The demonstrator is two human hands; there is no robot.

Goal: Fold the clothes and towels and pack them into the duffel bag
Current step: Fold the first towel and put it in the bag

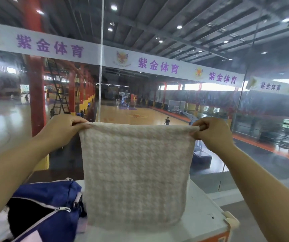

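At frame centre, the left hand [65, 127] and right hand [211, 132] each pinch a top corner of the cream houndstooth woven towel [135, 172], its top edge level between them, the open navy duffel bag [53, 203] lying lower left, nearer the left hand.

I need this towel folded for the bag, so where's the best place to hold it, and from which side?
By its two top corners, one from each outer side, as the left hand and right hand pinch them now. The towel hangs flat from a straight top edge, so bringing those corners together should halve it cleanly above the table.
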